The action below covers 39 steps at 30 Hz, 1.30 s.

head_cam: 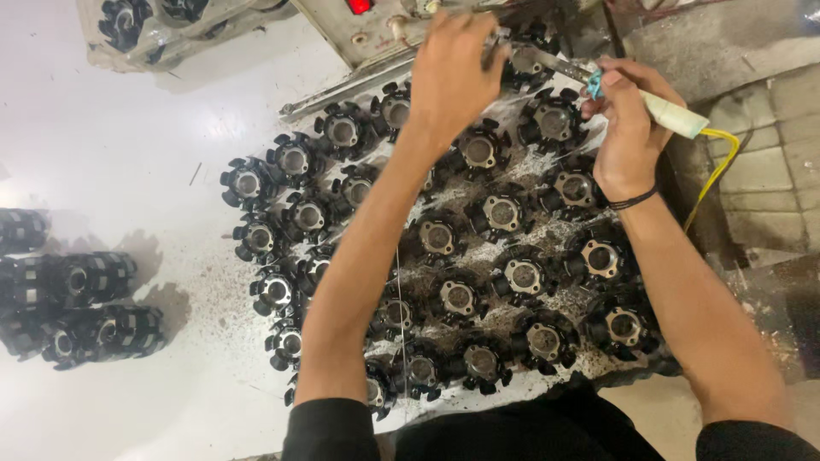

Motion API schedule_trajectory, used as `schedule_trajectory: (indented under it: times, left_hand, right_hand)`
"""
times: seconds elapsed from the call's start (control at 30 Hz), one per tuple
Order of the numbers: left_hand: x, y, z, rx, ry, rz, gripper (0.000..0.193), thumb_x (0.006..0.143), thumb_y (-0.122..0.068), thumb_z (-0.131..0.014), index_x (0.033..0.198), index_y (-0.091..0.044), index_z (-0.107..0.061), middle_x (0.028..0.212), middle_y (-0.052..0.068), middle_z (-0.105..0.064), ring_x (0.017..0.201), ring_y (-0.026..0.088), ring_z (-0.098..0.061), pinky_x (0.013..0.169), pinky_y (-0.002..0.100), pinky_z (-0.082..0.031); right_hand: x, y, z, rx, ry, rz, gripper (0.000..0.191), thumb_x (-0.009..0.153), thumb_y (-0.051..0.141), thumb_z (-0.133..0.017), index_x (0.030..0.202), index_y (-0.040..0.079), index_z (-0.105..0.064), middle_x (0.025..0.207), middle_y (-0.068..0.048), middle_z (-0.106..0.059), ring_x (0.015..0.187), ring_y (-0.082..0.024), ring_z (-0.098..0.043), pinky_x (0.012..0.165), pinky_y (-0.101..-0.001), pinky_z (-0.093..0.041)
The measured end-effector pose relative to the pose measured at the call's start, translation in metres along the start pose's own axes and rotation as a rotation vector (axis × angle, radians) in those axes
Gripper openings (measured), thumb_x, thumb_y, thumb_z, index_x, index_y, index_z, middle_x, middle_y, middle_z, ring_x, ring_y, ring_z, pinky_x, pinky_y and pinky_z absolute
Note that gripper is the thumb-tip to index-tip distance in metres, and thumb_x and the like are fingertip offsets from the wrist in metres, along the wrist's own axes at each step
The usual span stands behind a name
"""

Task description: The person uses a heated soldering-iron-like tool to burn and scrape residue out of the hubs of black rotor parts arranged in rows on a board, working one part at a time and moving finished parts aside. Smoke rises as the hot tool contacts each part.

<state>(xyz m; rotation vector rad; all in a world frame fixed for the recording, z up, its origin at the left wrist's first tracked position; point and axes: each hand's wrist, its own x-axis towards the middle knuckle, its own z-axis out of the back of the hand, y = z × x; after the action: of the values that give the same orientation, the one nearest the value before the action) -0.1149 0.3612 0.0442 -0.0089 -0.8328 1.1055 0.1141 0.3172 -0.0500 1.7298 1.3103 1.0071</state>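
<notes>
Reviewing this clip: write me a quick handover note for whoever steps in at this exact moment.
Left hand: reaching to the far row, fingers on a black stator core near the grey machine panel.
Right hand: gripping a pen-like tool with a yellow cable, tip at that same core.
Other cores lie in rows on the white table; stacked cores sit far left.
Which cores are finished or left cannot be told from this view.

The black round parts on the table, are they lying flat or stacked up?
Flat: the black round parts lie side by side in one layer, their metal centres facing up.
</notes>
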Motion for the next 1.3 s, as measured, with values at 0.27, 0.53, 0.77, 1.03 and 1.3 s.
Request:
schedule_trajectory:
  times: [0.27, 0.53, 0.77, 1.03, 1.3]
  left_hand:
    - [-0.042, 0.023, -0.049, -0.100, 0.058, 0.074, 0.022, 0.082, -0.005, -0.073, 0.104, -0.003, -0.073, 0.102, 0.013, -0.069, 0.102, 0.038, -0.061, 0.091, 0.047, -0.054]
    - [-0.046, 0.015, -0.047, -0.094, 0.005, 0.230, 0.015, 0.082, -0.007, -0.073, 0.095, -0.012, -0.079, 0.094, 0.008, -0.068, 0.082, 0.032, -0.070, 0.070, 0.045, -0.056]
    - [-0.031, 0.026, -0.052, -0.121, 0.101, 0.152, 0.010, 0.081, -0.008, -0.074, 0.090, -0.009, -0.078, 0.092, 0.011, -0.068, 0.089, 0.034, -0.069, 0.080, 0.047, -0.056]
    - [-0.032, 0.028, -0.052, -0.136, 0.123, 0.116, 0.012, 0.079, -0.005, -0.071, 0.088, -0.007, -0.079, 0.091, 0.015, -0.068, 0.092, 0.036, -0.068, 0.081, 0.048, -0.054]
    - [-0.034, 0.026, -0.056, -0.156, 0.074, 0.129, 0.011, 0.081, -0.001, -0.071, 0.089, -0.005, -0.078, 0.094, 0.013, -0.070, 0.087, 0.035, -0.070, 0.079, 0.046, -0.057]
  right_hand:
    - [-0.002, -0.001, 0.007, 0.019, -0.085, -0.063, 0.017, 0.101, 0.011, -0.066, 0.109, -0.004, -0.070, 0.107, -0.013, -0.071, 0.080, -0.022, -0.067, 0.070, -0.0337, -0.054]
    - [-0.005, 0.003, 0.005, -0.013, -0.040, -0.079, 0.019, 0.102, 0.011, -0.066, 0.111, -0.005, -0.071, 0.104, -0.012, -0.070, 0.082, -0.022, -0.066, 0.073, -0.0340, -0.055]
    - [-0.001, 0.004, 0.006, -0.011, -0.015, -0.102, 0.020, 0.103, 0.013, -0.068, 0.112, -0.005, -0.072, 0.104, -0.014, -0.070, 0.083, -0.023, -0.067, 0.072, -0.0344, -0.054]
    - [-0.002, 0.004, 0.008, -0.018, -0.009, -0.121, 0.021, 0.103, 0.013, -0.067, 0.112, -0.005, -0.072, 0.109, -0.013, -0.072, 0.083, -0.023, -0.067, 0.068, -0.0332, -0.054]
    - [-0.001, 0.002, 0.007, 0.014, -0.068, -0.119, 0.019, 0.101, 0.012, -0.068, 0.110, -0.005, -0.071, 0.104, -0.013, -0.071, 0.082, -0.023, -0.067, 0.072, -0.0350, -0.055]
